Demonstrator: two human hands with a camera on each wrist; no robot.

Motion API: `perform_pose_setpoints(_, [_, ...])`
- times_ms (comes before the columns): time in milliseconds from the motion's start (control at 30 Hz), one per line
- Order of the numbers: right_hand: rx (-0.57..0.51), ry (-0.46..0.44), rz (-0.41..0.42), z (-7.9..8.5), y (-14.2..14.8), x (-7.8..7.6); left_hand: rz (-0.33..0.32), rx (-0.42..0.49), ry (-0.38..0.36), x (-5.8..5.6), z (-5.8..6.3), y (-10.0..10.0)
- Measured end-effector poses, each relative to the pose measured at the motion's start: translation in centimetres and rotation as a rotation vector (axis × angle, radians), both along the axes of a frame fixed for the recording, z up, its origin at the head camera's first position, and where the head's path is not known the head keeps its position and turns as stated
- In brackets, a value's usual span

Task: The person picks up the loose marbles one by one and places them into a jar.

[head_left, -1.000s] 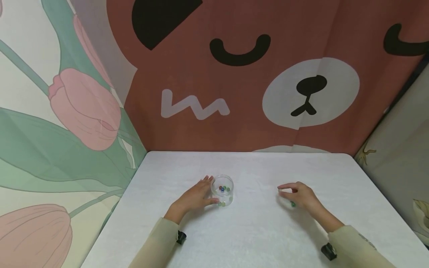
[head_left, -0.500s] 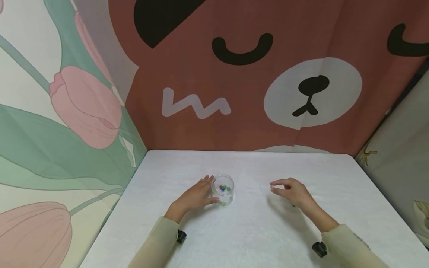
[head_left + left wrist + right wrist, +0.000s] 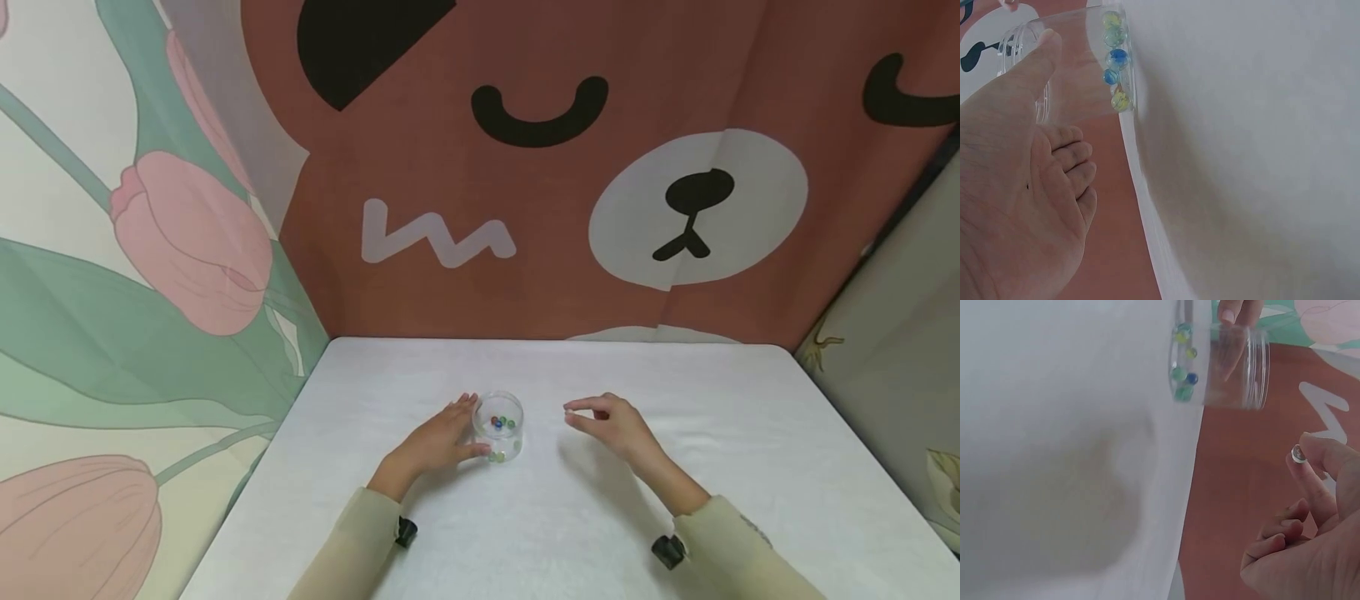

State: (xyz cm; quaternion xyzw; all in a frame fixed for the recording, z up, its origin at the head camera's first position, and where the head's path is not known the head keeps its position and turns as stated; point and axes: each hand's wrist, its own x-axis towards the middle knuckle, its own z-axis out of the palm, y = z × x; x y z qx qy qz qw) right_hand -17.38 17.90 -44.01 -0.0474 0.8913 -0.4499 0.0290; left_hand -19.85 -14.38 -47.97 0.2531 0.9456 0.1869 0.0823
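A clear plastic jar (image 3: 498, 427) stands upright on the white table with several coloured glass marbles (image 3: 1179, 374) at its bottom. My left hand (image 3: 441, 437) holds the jar's left side, its thumb towards the front and its fingers towards the back. In the left wrist view, that thumb (image 3: 1044, 59) lies along the clear wall. My right hand (image 3: 618, 427) is raised above the table to the right of the jar, apart from it. Between thumb and index finger it pinches a small clear marble (image 3: 1298, 454); its other fingers are curled.
The white tabletop (image 3: 540, 533) reaches to a brown bear-print curtain (image 3: 450, 300) at the back. A tulip-print curtain (image 3: 202, 375) borders the left side, and a pale one (image 3: 892, 350) the right. A small black device (image 3: 667, 551) sits at the right cuff.
My right hand has moved left towards the jar with the pinched marble. A green marble seen on the table beneath that hand earlier is now out of sight. The left hand and jar stay put.
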Motion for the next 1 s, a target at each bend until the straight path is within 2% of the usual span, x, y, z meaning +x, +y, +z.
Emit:
perform_pose_setpoints(500, [-0.073,-0.018,0.006,0.4,-3.8,-0.6,0.005,0.001,-0.005,-0.2,-0.4,0.0])
perform_pose_setpoints(867, [-0.176,-0.035,0.014,-0.4,-6.1,-1.5,0.011,0.005,-0.013,-0.2,-0.4,-0.1])
perform_pose_setpoints(1000, [-0.182,-0.045,0.010,-0.7,-6.9,-1.6,0.012,0.008,-0.014,-0.3,-0.4,-0.1])
